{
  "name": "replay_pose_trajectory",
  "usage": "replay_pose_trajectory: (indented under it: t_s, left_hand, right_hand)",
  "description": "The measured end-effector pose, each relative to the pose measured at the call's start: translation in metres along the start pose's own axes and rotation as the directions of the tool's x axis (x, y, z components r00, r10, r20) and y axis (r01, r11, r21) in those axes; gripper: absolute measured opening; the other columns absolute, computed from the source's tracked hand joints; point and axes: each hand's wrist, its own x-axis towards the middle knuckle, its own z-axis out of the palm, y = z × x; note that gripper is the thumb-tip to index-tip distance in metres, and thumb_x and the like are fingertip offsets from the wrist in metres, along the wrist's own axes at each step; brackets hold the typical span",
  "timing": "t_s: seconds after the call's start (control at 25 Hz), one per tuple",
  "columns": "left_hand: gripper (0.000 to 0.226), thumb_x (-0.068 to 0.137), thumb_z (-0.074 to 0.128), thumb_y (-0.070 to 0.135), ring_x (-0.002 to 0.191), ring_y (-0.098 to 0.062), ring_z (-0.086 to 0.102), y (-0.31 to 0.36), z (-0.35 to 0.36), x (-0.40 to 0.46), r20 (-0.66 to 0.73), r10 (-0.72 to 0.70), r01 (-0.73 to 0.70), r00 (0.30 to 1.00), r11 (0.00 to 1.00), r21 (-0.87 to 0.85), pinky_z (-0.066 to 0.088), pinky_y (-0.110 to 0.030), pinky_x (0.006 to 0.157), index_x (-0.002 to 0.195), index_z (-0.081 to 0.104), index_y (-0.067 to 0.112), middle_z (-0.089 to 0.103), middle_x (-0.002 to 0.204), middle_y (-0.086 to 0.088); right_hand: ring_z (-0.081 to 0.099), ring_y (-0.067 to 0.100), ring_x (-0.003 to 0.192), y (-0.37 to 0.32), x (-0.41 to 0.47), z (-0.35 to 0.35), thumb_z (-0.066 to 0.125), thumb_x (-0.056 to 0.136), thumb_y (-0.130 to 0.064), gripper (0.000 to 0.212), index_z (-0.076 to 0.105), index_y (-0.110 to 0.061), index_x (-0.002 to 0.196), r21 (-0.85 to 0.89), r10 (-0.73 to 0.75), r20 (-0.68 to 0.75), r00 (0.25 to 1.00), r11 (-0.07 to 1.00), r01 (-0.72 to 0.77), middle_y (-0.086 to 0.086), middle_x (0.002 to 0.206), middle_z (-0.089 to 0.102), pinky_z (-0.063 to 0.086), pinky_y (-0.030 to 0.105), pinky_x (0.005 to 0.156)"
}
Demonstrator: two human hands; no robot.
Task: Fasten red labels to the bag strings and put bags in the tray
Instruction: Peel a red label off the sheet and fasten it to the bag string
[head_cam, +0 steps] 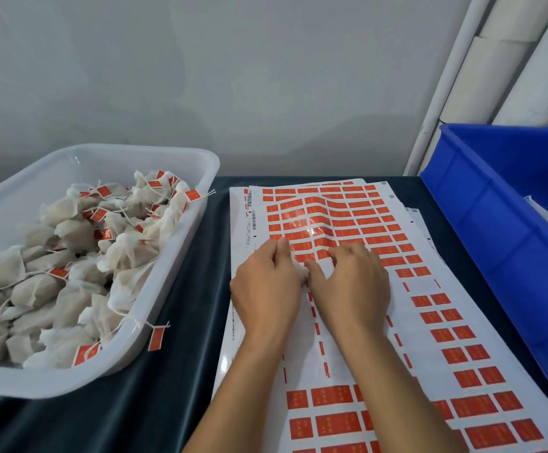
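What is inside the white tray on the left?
The white tray holds a heap of beige bags, many with red labels on their strings; one label hangs over the rim. The tray floor is covered.

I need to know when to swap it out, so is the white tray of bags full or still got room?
Nearly full: labelled bags heap to the white tray's rim, one label hanging outside.

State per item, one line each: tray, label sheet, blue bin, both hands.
white tray: on the dark cloth, heaped with labelled bags
label sheet: flat but rippled, middle labels already gone
blue bin: at right, contents mostly cut off
left hand: fingers curled, pinching something white
right hand: fingers curled at the same spot
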Motion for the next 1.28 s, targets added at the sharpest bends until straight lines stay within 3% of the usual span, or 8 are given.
replay_pose_trajectory:
  t_s: [0.24,0.44,0.56,0.68,0.88,1.04,1.28]
  left_hand:
    - [0.032,0.107,0.05,0.044,0.075,0.015,0.064,0.001,0.0,-0.001,0.0,-0.012,0.012,1.0,1.0,0.02,0.036,-0.002,0.047,0.085,0.068,0.03,0.069,0.092,0.026]
    - [0.032,0.108,0.047,0.046,0.073,0.001,0.067,0.005,0.0,-0.006,-0.009,-0.002,0.002,1.0,0.999,0.036,0.038,-0.005,0.06,0.094,0.071,0.029,0.074,0.103,0.021]
    - [0.032,0.108,0.046,0.045,0.074,0.001,0.065,0.007,0.001,-0.01,-0.016,0.01,-0.009,1.0,0.998,0.063,0.034,-0.005,0.063,0.096,0.072,0.029,0.075,0.103,0.02]
    - [0.032,0.108,0.046,0.044,0.074,0.002,0.064,0.007,0.0,-0.009,-0.011,0.001,0.0,1.0,0.998,0.061,0.034,-0.005,0.064,0.097,0.072,0.03,0.075,0.103,0.02]
    - [0.033,0.108,0.046,0.044,0.075,-0.001,0.066,0.005,0.001,-0.007,-0.004,0.004,-0.003,1.0,0.998,0.062,0.039,-0.008,0.064,0.093,0.071,0.029,0.075,0.1,0.019]
    - [0.032,0.108,0.047,0.044,0.078,-0.002,0.069,0.004,0.001,-0.007,-0.001,0.0,0.0,1.0,0.999,0.043,0.052,-0.015,0.072,0.096,0.073,0.028,0.075,0.103,0.019]
    - [0.031,0.108,0.047,0.043,0.073,0.002,0.064,0.005,0.0,-0.007,-0.003,-0.004,0.004,1.0,0.999,0.05,0.037,-0.006,0.064,0.096,0.072,0.028,0.075,0.105,0.019]
  right_hand:
    - [0.062,0.018,0.107,0.006,0.003,0.001,0.069,0.091,-0.052,0.039,0.076,-0.023,0.117,0.19,0.107,-0.084,0.991,0.978,-0.09,-0.004,0.121,0.072,0.053,0.037,0.092]
    - [0.064,0.019,0.095,-0.003,0.01,0.001,0.064,0.089,-0.062,0.048,0.077,-0.022,0.112,-0.01,0.053,-0.096,0.994,0.998,-0.054,-0.001,0.11,0.074,0.054,0.035,0.081]
    - [0.063,0.02,0.1,-0.009,0.017,0.002,0.064,0.088,-0.064,0.05,0.076,-0.025,0.117,-0.06,0.068,-0.064,0.996,0.996,-0.071,-0.001,0.114,0.071,0.054,0.035,0.083]
    - [0.062,0.021,0.102,-0.009,0.016,0.004,0.066,0.089,-0.06,0.047,0.077,-0.025,0.118,-0.003,0.099,-0.086,0.991,0.995,-0.1,-0.001,0.116,0.071,0.053,0.036,0.087]
    - [0.06,0.02,0.098,-0.01,0.02,0.008,0.067,0.09,-0.053,0.036,0.078,-0.024,0.109,0.019,0.153,-0.105,0.983,0.988,-0.152,0.0,0.108,0.072,0.049,0.035,0.085]
    - [0.059,0.02,0.099,-0.011,0.024,0.011,0.068,0.089,-0.051,0.034,0.076,-0.024,0.106,0.031,0.176,-0.109,0.978,0.984,-0.174,0.0,0.108,0.071,0.047,0.035,0.086]
    - [0.058,0.023,0.108,-0.012,0.023,0.014,0.061,0.091,-0.058,0.047,0.071,-0.022,0.119,-0.06,0.144,-0.118,0.983,0.987,-0.152,0.003,0.121,0.067,0.046,0.039,0.095]
